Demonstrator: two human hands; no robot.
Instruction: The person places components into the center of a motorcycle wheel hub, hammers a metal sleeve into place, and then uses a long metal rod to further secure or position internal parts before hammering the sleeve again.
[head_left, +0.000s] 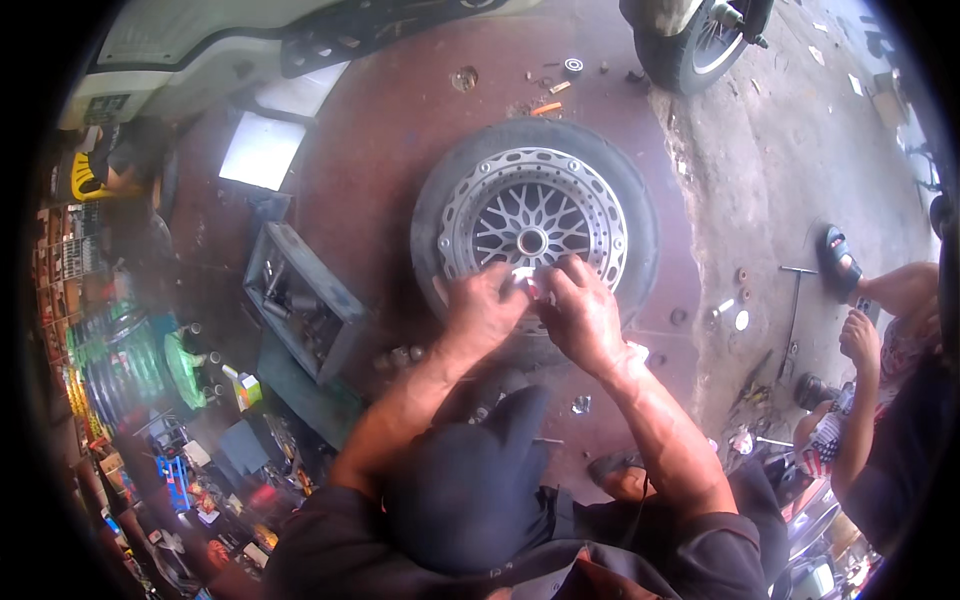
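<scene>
A motorcycle wheel (535, 215) lies flat on the reddish floor, with a black tyre, a silver spoked rim and a drilled brake disc. My left hand (482, 310) and my right hand (580, 312) meet over its near edge. Both pinch a small white and red part (528, 283) between their fingertips, just above the disc. What the part is stays unclear. My forearms come up from the lower edge, over my dark-clothed knee.
An open metal toolbox (300, 300) full of tools stands left of the wheel. Another person (880, 380) sits at the right, a foot in a sandal. A T-handle wrench (793, 305) and small parts lie on the ground. A second tyre (690, 45) stands top right.
</scene>
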